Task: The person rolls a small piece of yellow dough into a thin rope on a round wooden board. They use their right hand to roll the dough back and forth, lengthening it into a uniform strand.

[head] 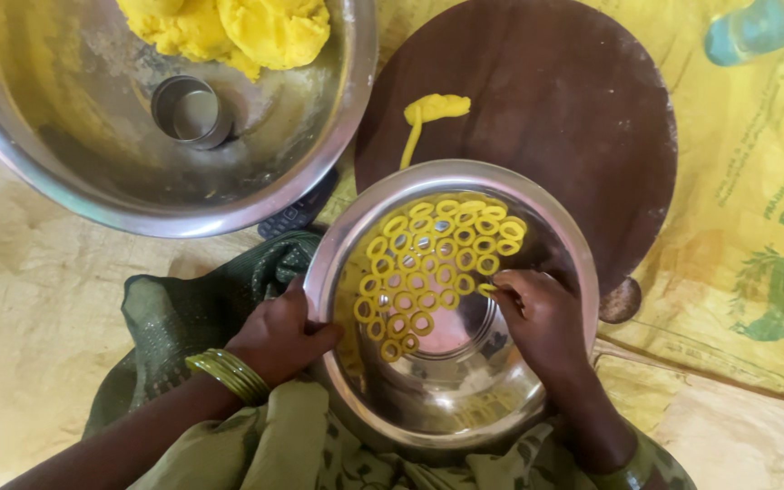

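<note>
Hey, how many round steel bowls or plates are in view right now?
2: a large steel bowl at top left holding yellow dough and a small metal ring cutter, and a steel plate of dough rings between both hands.

A home cooking spot, set up low on the floor. Shown by a printed yellow sack (755, 227) spread as a mat, a round wooden rolling board (573, 109), a large steel bowl (65, 172) of yellow dough (238, 32), and a steel plate (465, 399) filled with small dough rings (428, 263).
</note>
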